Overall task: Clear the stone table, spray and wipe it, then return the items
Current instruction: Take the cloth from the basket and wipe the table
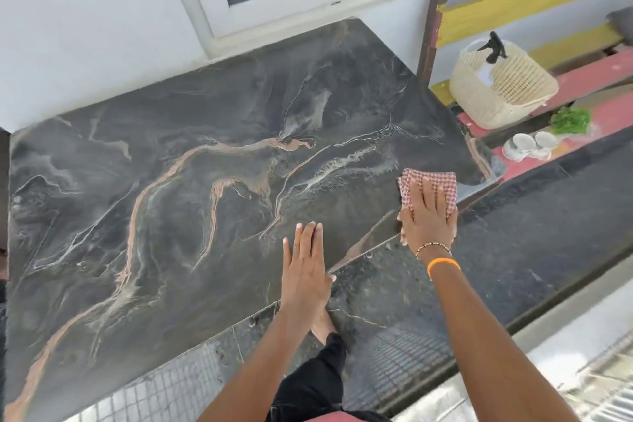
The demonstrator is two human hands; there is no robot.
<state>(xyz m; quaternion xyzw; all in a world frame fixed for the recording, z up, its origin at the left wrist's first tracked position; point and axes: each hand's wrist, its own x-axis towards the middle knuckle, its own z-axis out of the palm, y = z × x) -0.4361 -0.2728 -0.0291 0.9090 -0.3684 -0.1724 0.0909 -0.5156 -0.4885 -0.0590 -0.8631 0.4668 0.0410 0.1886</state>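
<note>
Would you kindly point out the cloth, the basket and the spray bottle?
cloth point(442, 183): head view, its checked top part beyond the fingers.
basket point(507, 92): head view, its woven side.
spray bottle point(493, 46): head view, its black trigger head.

Stone table point(205, 164): dark veined slab; checked cloth point(430, 185) flat nr right front edge, both hands resting on top.

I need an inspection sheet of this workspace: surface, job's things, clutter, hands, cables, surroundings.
Surface: stone table bare, dark with tan veins.
Job's things: checked cloth at the table's near right edge; spray bottle in the woven basket on the red bench; white cups and green leaves beside it.
Clutter: nothing seen.
Hands: right hand flat on the cloth; left hand flat on the table, empty.
Cables: nothing seen.
Surroundings: white wall, window.
</note>
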